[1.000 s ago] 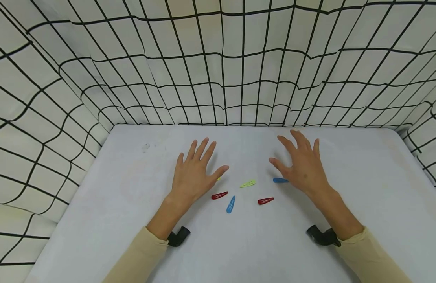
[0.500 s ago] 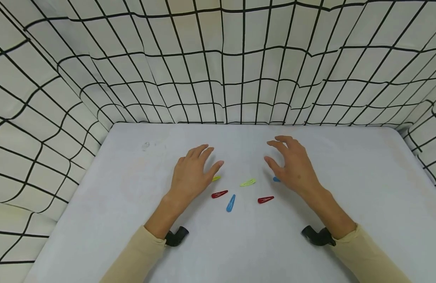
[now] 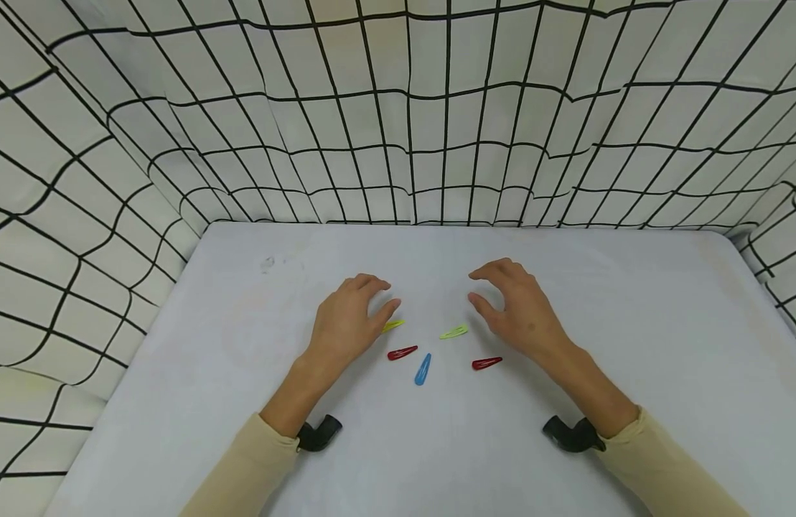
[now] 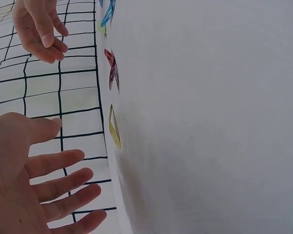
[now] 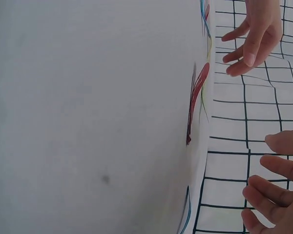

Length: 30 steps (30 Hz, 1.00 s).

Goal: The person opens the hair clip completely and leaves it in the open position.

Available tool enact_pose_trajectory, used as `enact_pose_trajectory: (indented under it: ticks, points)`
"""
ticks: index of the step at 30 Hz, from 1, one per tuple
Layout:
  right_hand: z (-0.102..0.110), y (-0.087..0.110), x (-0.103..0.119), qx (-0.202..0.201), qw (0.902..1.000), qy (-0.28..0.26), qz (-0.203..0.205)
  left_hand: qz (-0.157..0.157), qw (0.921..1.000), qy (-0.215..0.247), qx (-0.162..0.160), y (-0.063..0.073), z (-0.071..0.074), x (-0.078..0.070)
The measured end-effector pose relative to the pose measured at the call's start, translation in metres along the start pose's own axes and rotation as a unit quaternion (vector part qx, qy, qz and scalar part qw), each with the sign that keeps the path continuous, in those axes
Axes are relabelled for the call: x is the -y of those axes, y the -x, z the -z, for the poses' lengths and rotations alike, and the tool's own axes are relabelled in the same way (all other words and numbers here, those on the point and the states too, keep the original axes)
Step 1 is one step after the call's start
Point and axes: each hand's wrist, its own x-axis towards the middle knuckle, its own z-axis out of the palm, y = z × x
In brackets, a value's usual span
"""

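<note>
My left hand [image 3: 344, 323] hovers over the table's left middle, fingers loosely bent and holding nothing. A yellow snap hair clip [image 3: 394, 325] peeks out by its thumb. My right hand [image 3: 525, 309], likewise holding nothing, hovers at the right with thumb and fingers apart. It hides a second blue clip [image 5: 187, 212] from the head view, though the right wrist view shows it. Between the hands lie a lime-green clip [image 3: 453, 332], a red clip [image 3: 403, 352], a blue clip [image 3: 423, 369] and another red clip [image 3: 487, 363].
A white-covered table [image 3: 436, 452] carries the clips. White sheeting with a black grid [image 3: 426, 118] rises behind it and on both sides. Black devices, one at the left wrist [image 3: 320, 434] and one at the right [image 3: 572, 434], stick out beneath beige sleeves.
Both hands have drawn back slightly and their fingers have bent more. My right hand has also shifted left and now covers the right-hand blue clip. The clips lie where they were.
</note>
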Motion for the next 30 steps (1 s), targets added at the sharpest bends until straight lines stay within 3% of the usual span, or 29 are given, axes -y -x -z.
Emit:
enact_pose_trajectory:
  ticks: [18, 30]
  points:
    - [-0.011, -0.001, 0.013, 0.050, 0.9987, -0.009, -0.004, 0.013, 0.9994, 0.016, 0.029, 0.004, 0.002, 0.003]
    - [-0.021, -0.003, 0.020, 0.076, 0.9968, -0.022, 0.015, 0.011, 0.9990, 0.019, 0.038, 0.008, 0.003, 0.005]
